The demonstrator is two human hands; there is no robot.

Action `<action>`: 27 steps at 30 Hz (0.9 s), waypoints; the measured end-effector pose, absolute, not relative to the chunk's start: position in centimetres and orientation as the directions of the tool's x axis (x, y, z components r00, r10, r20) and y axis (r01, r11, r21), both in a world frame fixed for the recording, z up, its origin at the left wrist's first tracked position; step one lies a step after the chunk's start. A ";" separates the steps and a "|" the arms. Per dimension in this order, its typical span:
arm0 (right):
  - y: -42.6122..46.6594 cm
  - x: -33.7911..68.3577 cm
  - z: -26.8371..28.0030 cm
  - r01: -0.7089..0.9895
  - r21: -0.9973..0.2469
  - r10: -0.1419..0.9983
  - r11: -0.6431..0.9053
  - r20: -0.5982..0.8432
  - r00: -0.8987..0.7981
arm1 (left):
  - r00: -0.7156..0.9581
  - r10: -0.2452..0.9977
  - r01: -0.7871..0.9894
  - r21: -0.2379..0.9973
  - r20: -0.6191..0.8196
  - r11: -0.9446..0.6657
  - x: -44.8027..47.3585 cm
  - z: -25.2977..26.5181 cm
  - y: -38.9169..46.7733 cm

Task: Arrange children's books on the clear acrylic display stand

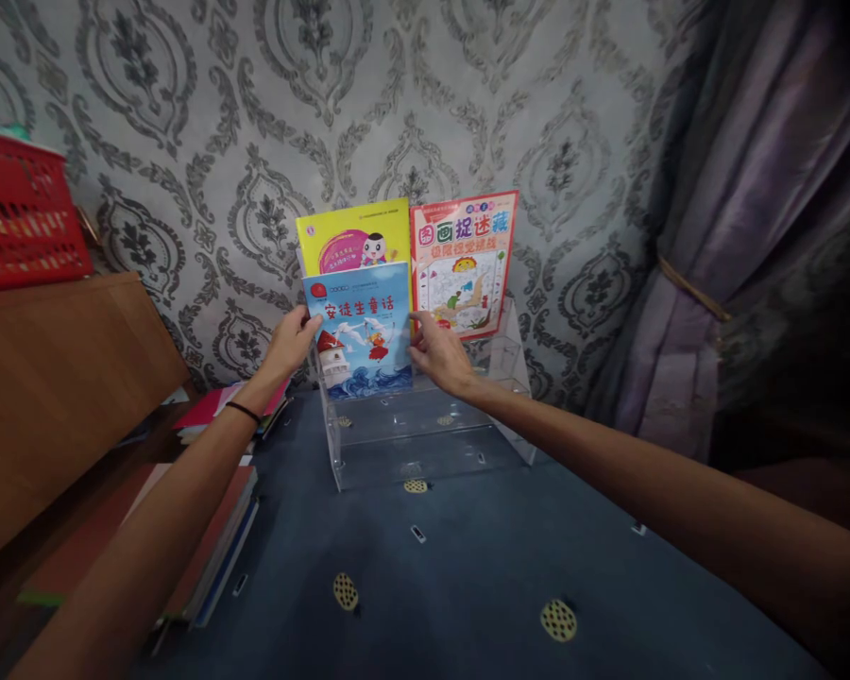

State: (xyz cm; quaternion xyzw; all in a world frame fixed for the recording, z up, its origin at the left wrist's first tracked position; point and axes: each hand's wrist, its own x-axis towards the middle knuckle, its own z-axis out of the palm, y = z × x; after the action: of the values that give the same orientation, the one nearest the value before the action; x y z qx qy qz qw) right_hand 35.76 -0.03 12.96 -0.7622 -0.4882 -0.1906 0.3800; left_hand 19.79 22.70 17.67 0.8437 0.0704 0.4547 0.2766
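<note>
A blue picture book [363,335] stands upright on a clear acrylic tiered rack [411,453]. My left hand [292,342] closes on its left edge, thumb on the cover. At its right edge is my right hand [442,353], fingers pinched against the side of the book. Behind the blue book rises a yellow book [354,222], its lower part hidden. Beside that, on the right of the rack, leans a red-bordered book [464,264] with a cartoon scene on its cover; my right hand overlaps its lower left corner.
Stacked books [216,529] lie at the left, with a smaller pile topped by a pink one [209,408] behind. A wooden box [63,378] carries a red plastic basket [25,212]. Dark blue pineapple-print cloth [453,576] lies under the rack. A tied curtain [670,312] hangs right.
</note>
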 end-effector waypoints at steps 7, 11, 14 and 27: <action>-0.2 35.7 12.6 0.887 -0.408 0.597 -0.215 0.664 0.450 | 0.582 0.375 -0.084 0.512 0.722 -0.855 19.8 17.8 22.5; -0.2 35.7 12.3 0.880 -0.435 0.603 -0.192 0.654 0.456 | 0.572 0.382 -0.046 0.494 0.726 -0.868 19.7 18.0 22.1; -0.2 35.9 12.2 0.876 -0.450 0.611 -0.174 0.649 0.454 | 0.557 0.403 -0.014 0.494 0.726 -0.870 19.7 18.2 21.8; -0.6 35.9 12.1 0.875 -0.444 0.628 -0.192 0.630 0.457 | 0.523 0.456 0.028 0.520 0.720 -0.854 19.8 17.9 21.2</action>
State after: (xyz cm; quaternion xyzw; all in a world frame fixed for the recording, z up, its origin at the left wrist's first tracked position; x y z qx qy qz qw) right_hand 35.93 -0.60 12.05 -0.7559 -0.4972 -0.1561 0.3963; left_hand 19.84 21.16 17.92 0.8419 0.1437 0.4669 0.2292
